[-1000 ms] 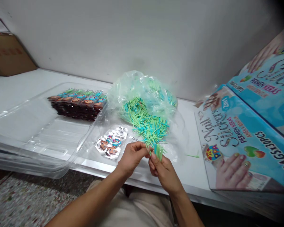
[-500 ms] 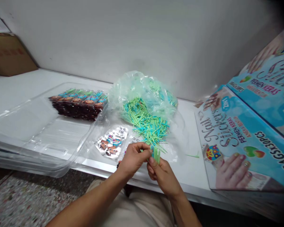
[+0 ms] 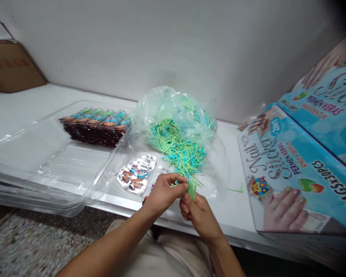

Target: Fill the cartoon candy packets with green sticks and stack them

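Note:
My right hand [image 3: 200,213] is closed around a small bunch of thin green sticks [image 3: 192,190], which stand up between thumb and fingers. Touching it, my left hand [image 3: 164,192] pinches at the bunch, with a few green and blue stick ends showing by its fingers. Just beyond both hands lies a heap of green and blue sticks [image 3: 181,152], spilling from a clear plastic bag [image 3: 161,102]. Printed sachets [image 3: 137,174] with cartoon figures lie left of my left hand; others are partly hidden behind it.
A clear plastic tray [image 3: 77,159] at the left holds a stack of filled printed packets [image 3: 95,129]. Blue printed cartons [image 3: 288,169] stand at the right. A brown cardboard box [image 3: 14,67] sits at the far left, and a wall [image 3: 150,46] rises behind the table.
Both hands stay almost in place, with small finger movements at the bunch of sticks. The bunch has shifted very slightly to the right.

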The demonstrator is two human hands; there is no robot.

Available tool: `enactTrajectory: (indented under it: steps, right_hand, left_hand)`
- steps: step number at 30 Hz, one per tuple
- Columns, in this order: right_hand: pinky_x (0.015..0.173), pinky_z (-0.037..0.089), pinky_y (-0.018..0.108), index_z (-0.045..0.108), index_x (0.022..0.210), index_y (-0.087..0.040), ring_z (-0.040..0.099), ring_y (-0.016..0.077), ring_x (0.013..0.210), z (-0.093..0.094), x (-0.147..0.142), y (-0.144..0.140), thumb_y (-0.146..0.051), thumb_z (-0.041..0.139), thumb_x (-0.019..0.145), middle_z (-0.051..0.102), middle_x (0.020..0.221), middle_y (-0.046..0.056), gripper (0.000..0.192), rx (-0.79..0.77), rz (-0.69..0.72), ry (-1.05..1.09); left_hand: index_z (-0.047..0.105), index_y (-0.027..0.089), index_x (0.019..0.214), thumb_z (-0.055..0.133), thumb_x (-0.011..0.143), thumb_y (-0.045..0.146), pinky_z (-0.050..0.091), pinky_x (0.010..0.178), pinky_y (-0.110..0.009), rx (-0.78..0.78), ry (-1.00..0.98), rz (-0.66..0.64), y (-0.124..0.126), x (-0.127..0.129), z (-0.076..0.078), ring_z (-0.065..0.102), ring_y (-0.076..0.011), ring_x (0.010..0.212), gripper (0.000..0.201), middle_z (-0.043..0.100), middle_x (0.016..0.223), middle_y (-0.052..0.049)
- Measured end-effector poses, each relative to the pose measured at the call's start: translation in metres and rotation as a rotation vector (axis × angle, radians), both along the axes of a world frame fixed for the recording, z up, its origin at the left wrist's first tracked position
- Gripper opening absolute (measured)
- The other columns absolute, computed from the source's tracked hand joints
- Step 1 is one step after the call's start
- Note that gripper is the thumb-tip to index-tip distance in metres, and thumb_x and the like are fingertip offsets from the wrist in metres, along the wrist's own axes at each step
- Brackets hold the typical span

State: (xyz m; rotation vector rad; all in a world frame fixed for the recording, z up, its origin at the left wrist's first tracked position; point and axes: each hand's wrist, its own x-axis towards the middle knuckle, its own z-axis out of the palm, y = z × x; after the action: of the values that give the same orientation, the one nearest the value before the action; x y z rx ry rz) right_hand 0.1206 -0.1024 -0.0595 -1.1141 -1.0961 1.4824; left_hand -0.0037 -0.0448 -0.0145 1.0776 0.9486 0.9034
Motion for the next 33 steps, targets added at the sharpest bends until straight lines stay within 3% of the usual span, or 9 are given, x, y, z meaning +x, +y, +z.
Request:
enactTrajectory:
  steps: [7, 11, 16, 23, 33]
  right_hand:
    - [0.043, 0.02, 0.023, 0.043, 0.066, -0.019, 0.028, 0.0071, 0.045, 0.0062, -0.0022, -0.0006, -0.052, 0.047, 0.09, 0.033, 0.053, -0.007, 0.041, -0.006, 0.026, -0.065]
    - [0.043, 0.021, 0.024, 0.045, 0.066, -0.018, 0.028, 0.0069, 0.044, 0.005, -0.0029, -0.001, -0.052, 0.047, 0.09, 0.034, 0.054, -0.006, 0.042, 0.003, 0.022, -0.02]
    - [0.043, 0.02, 0.023, 0.052, 0.078, -0.018, 0.027, 0.0068, 0.043, 0.0, -0.0006, -0.0014, -0.05, 0.049, 0.09, 0.034, 0.054, -0.007, 0.035, -0.017, 0.003, 0.04]
    - [0.043, 0.02, 0.024, 0.042, 0.061, -0.019, 0.028, 0.0066, 0.044, 0.0023, -0.0002, -0.0001, -0.051, 0.048, 0.09, 0.033, 0.052, -0.006, 0.044, 0.013, 0.053, 0.008]
    - [0.044, 0.02, 0.024, 0.04, 0.06, -0.019, 0.027, 0.0068, 0.045, 0.0047, 0.001, 0.0, -0.05, 0.044, 0.092, 0.031, 0.052, -0.006, 0.046, 0.024, 0.064, -0.039]
  left_hand:
    - [0.062, 0.015, 0.061, 0.065, 0.061, 0.02, 0.036, 0.053, -0.022, 0.008, 0.03, -0.002, -0.0009, -0.0005, -0.001, 0.044, -0.0091, 0.053, 0.006, 0.055, 0.057, 0.002]
    - [0.058, 0.015, 0.062, 0.057, 0.062, 0.017, 0.038, 0.053, -0.021, -0.007, -0.042, 0.018, -0.0009, -0.0006, -0.0012, 0.049, -0.0101, 0.058, 0.002, 0.06, 0.067, -0.001]
    - [0.058, 0.015, 0.065, 0.062, 0.063, 0.021, 0.039, 0.053, -0.022, -0.031, -0.098, -0.023, -0.0012, -0.0029, -0.0049, 0.05, -0.0108, 0.059, 0.008, 0.063, 0.069, -0.003]
    - [0.058, 0.016, 0.068, 0.066, 0.065, 0.023, 0.038, 0.061, -0.024, 0.083, -0.077, -0.064, -0.0009, -0.0031, -0.0014, 0.048, -0.0119, 0.066, 0.011, 0.06, 0.074, -0.002]
    - [0.06, 0.017, 0.071, 0.067, 0.065, 0.019, 0.036, 0.069, -0.026, 0.133, -0.026, -0.054, -0.0011, -0.0033, -0.003, 0.047, -0.0134, 0.07, 0.01, 0.057, 0.07, 0.0]
